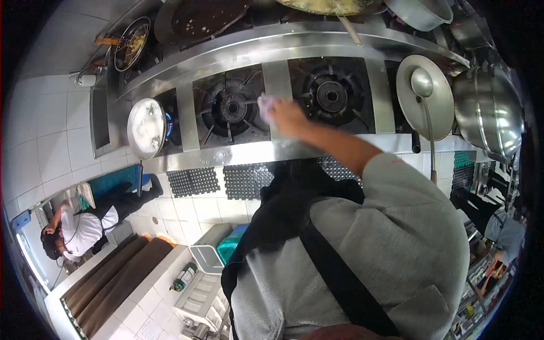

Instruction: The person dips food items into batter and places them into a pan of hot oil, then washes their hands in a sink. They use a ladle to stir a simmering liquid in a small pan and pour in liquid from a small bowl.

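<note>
My right hand (288,118) is closed on a pale purple cloth (265,109), over the steel strip (277,79) between two burners. The left of these burners (233,107) and the right one (330,96) carry no pan and show no flame. My left hand is not visible. Farther left, a pan with white contents (147,129) sits beside a blue flame. On the right, a ladle (422,83) rests in a large shallow metal pan (405,90).
Behind are a strainer (131,44), a dark pan (198,20), a pan of food (323,5) and a pot (425,14). Large metal bowls (487,110) stand right. One person (85,229) is at lower left, another (504,232) at far right.
</note>
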A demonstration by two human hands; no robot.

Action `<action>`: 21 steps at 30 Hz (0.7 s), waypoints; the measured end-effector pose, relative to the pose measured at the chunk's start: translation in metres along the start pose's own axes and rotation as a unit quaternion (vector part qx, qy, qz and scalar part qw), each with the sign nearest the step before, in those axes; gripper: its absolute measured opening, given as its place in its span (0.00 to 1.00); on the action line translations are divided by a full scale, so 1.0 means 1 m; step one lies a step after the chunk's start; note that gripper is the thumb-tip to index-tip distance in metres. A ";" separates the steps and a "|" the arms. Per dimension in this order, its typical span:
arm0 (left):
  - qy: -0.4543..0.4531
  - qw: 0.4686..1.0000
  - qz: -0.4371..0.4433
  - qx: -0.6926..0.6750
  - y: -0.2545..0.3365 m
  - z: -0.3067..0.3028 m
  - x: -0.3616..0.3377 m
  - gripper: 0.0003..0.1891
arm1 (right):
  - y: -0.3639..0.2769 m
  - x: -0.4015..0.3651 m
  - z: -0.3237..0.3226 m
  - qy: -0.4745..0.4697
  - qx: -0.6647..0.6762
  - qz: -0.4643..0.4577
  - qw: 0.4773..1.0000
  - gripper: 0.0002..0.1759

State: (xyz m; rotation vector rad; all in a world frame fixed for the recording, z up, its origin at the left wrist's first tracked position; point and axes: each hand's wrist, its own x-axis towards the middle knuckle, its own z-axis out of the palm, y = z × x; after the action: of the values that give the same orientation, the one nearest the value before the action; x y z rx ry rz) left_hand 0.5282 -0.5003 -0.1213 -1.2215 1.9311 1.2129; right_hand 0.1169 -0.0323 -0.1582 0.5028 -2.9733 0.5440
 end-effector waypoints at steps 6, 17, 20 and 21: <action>-0.017 1.000 0.023 -0.008 -0.001 0.014 0.017 0.21 | -0.024 -0.057 -0.007 -0.146 0.176 -0.077 0.970 0.20; 0.024 0.995 0.083 -0.051 0.089 0.031 0.004 0.22 | -0.004 -0.028 -0.048 -0.202 0.086 0.036 0.975 0.24; 0.005 0.995 0.084 -0.048 0.087 0.025 0.017 0.22 | -0.013 -0.023 -0.035 -0.159 0.110 0.043 0.980 0.24; -0.012 0.995 0.087 -0.038 0.075 0.023 0.030 0.21 | -0.010 -0.029 -0.035 -0.127 0.133 0.038 0.982 0.23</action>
State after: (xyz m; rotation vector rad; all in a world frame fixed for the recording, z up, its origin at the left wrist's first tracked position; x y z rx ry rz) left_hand 0.4472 -0.4786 -0.1261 -1.0887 2.0252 1.3942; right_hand 0.1480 -0.0198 -0.1261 0.5139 -3.1878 0.9643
